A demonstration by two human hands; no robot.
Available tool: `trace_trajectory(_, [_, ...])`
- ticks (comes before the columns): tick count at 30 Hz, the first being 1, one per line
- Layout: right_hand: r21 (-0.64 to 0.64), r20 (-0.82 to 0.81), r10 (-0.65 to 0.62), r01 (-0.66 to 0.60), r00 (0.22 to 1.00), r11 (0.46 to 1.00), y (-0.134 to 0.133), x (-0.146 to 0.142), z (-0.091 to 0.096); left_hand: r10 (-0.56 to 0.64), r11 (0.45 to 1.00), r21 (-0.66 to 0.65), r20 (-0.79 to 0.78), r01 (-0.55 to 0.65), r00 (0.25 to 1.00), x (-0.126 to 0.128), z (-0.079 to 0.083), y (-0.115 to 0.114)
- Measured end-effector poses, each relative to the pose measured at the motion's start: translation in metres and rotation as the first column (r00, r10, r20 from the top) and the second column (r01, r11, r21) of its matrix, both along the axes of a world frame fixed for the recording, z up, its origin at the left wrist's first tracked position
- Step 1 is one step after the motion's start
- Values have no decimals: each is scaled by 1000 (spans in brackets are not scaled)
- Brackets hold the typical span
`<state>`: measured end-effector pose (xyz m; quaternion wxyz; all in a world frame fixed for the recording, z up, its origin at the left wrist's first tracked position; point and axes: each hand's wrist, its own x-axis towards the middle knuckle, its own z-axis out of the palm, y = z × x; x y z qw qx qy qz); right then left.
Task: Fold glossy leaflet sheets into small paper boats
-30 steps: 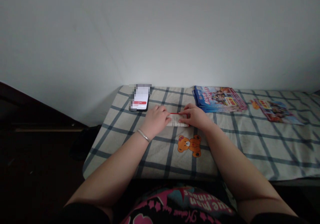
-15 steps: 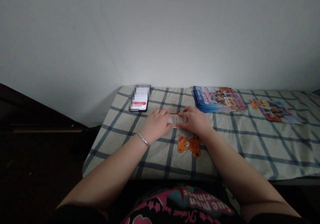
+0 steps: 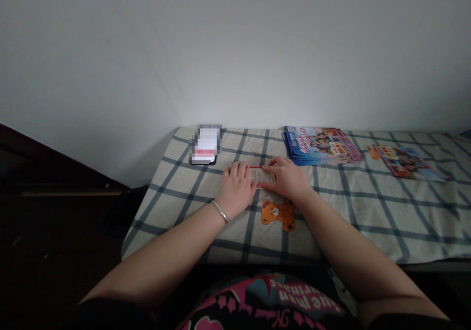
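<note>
A small white printed paper (image 3: 263, 175) with a red far edge lies on the checked cloth between my hands. Over its left end is my left hand (image 3: 238, 187), fingers curled at the far side and thumb at the near edge; a silver bangle circles that wrist. My right hand (image 3: 289, 179) grips the paper's right end, index finger on the far edge and thumb on the near one. Both palms cover parts of it, and its print is too small to read.
A lit phone (image 3: 205, 144) lies at the back left of the cloth-covered table (image 3: 176, 192). Toward the back right sits a stack of colourful flyers (image 3: 320, 146), with another flyer (image 3: 408, 162) farther right. A bear figure (image 3: 277, 215) shows on the cloth. Behind rises a wall (image 3: 235, 50).
My left hand has shifted slightly right and turned along the paper's left end, its fingers now pointing more away from me. My right hand has stayed nearly in place.
</note>
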<state>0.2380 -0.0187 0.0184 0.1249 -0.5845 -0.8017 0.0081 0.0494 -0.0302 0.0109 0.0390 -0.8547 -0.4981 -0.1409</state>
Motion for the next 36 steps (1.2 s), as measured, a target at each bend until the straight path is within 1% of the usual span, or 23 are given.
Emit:
trace_trajectory(3, [1,12,23,-23,1000,1000,0,1,1,-12,1000,-5,0,12,1000,-3,-1,1])
trace_trajectory(9, [-37,15,55,-55,998,998,1,6,2,-59,998,-9,17,59,998,-13,-5,4])
trace_trajectory(17, [-32,-28,86,-87,996,996,1,14,-5,-124,992,-7,18,124,992,-25,-10,8])
trace_trajectory(22, [-5,3,96,-96,995,995,0,16,-6,-127,992,-21,19,128,992,-29,-9,9])
trace_trajectory(28, [13,28,98,-98,995,995,-2,17,-5,-138,990,-6,36,138,990,-31,-11,10])
trace_trajectory(36, [32,46,96,-97,994,995,-8,35,-6,-156,988,11,68,156,985,-32,-16,11])
